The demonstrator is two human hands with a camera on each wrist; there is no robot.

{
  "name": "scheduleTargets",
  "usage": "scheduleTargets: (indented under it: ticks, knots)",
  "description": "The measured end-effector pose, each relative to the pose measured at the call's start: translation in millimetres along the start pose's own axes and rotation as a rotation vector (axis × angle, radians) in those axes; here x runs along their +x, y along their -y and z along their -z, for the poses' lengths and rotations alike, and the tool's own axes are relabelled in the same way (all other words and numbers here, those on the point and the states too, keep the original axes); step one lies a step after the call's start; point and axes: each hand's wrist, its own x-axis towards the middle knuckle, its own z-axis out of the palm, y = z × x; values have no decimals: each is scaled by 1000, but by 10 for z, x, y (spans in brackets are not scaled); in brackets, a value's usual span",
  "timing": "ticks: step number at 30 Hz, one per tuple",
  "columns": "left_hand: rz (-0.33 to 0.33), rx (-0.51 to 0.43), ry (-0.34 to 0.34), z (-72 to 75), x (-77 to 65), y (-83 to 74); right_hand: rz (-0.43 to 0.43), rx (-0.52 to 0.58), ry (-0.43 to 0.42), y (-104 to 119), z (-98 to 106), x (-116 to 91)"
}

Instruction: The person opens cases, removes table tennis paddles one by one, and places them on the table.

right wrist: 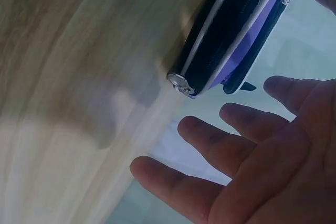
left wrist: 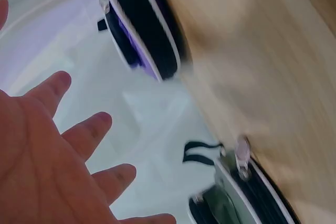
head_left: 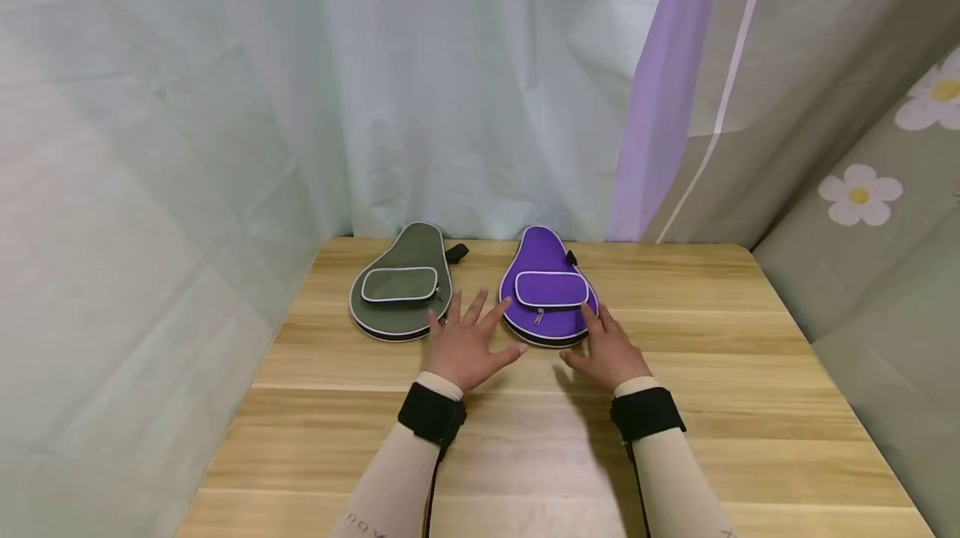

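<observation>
A purple table tennis paddle case point(head_left: 542, 250) with white piping and a zipped front pocket lies flat near the table's back edge. To its left is a grey-green paddle case point(head_left: 397, 321) of the same shape. My left hand point(head_left: 467, 350) is spread over the gap between the two cases, palm empty in the left wrist view. Over the lower right side of the purple case, my right hand point(head_left: 611, 354) has its fingers extended. In the right wrist view, the fingers point(right wrist: 210, 142) show a gap from the zipped edge and grip nothing.
The wooden table point(head_left: 750, 404) carries both cases. Pale curtains point(head_left: 465, 87) hang behind it and along the sides, with a flowered panel point(head_left: 885, 271) at right. Black straps point(head_left: 432, 413) circle both wrists, and thin cables run down the forearms.
</observation>
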Motion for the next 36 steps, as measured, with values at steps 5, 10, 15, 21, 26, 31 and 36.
scheduleTargets:
  ticks: [5,10,15,21,26,31,36]
  knots:
    - [-44,21,39,-76,95,-154,0,30,34,-29,-1,22]
    - [-70,10,45,-133,201,-252,42,49,5,-34,25,45]
    - [-88,-19,78,-246,234,-278,28,49,27,-30,16,-28]
    - [-88,-50,111,-331,249,-275,-20,84,71,-66,-19,-124]
    - [-91,-109,124,-335,287,-283,-11,54,33,-208,-93,-78]
    - [-91,-151,152,-309,320,-288,-49,55,63,-141,-4,-107]
    - [-108,-142,170,-280,307,-271,-93,28,86,-77,45,-138]
